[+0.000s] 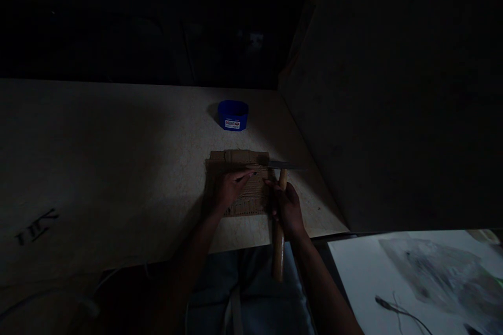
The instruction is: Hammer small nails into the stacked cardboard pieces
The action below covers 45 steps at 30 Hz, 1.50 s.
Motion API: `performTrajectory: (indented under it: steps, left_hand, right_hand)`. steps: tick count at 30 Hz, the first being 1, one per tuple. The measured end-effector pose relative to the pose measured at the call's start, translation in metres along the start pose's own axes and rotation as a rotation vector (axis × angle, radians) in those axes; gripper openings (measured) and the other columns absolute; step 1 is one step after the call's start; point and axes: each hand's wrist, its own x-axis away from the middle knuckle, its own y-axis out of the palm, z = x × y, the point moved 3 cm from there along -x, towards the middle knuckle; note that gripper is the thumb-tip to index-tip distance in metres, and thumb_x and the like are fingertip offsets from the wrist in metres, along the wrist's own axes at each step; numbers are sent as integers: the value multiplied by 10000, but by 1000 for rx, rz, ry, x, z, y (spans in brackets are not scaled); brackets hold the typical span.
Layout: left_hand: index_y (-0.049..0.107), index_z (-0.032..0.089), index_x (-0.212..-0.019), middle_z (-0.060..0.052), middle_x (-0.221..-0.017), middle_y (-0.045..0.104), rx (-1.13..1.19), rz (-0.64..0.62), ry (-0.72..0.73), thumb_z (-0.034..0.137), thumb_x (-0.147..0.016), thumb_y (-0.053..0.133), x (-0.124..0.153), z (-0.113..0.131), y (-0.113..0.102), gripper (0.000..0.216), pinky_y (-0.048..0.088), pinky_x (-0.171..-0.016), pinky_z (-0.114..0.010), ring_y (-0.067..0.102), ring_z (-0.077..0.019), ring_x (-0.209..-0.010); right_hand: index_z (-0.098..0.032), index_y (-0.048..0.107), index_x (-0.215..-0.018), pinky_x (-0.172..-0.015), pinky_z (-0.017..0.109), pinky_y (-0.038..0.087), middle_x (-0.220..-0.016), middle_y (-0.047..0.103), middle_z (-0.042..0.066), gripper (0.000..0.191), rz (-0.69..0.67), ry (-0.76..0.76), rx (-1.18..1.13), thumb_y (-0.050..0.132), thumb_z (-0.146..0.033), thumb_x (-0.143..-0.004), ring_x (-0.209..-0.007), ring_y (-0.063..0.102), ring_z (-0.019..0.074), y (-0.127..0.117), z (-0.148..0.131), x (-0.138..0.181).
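Dim light falls on the pale tabletop [157, 167] under my hands, with a dark panel [393, 115] rising to their right. My right hand [290, 207] is wrapped around the wooden handle of a hammer [279, 254], its head beyond my knuckles. My left hand [229, 189] rests over ridged cardboard [255, 193], fingertips drawn together by a small dark thing [254, 173]; I cannot tell if they pinch it. Beyond both hands sits a blue container [232, 122].
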Motion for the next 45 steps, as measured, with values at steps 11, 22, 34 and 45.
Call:
performTrajectory:
  steps: [11,22,34,45]
  left_hand:
    - [776,251,-1035,8,-1072,771,-57,9,59,217,-882,654,-1,-1,3,199,585,-935,-317,740,-178,-995]
    - [670,283,-1260,-3,-1074,779,-138,59,107,202,-878,672,3,1,1,390,586,-912,-281,744,-147,-949]
    - [652,236,-1232,-46,-1077,775,-95,37,38,140,-850,689,3,5,3,395,586,-909,-318,742,-172,-982]
    - [694,235,-1050,-33,-1023,782,-115,51,-50,76,-807,691,1,3,4,290,594,-857,-303,744,-190,-963]
  right_hand:
    - [-178,587,-1015,-291,173,259,-557,506,-75,398,5,6,-17,629,-538,-850,-351,368,71,0,-3,1]
    - [-159,607,-1045,-303,166,238,-515,475,-81,421,-2,29,3,635,-531,-850,-350,359,71,0,-6,2]
    - [-193,596,-1089,-379,211,367,-752,650,13,420,-67,-100,267,536,-580,-936,-464,496,116,-15,-30,14]
    - [-190,629,-1170,-605,275,449,-845,747,93,315,-362,-374,885,437,-367,-993,-729,710,245,3,-84,13]
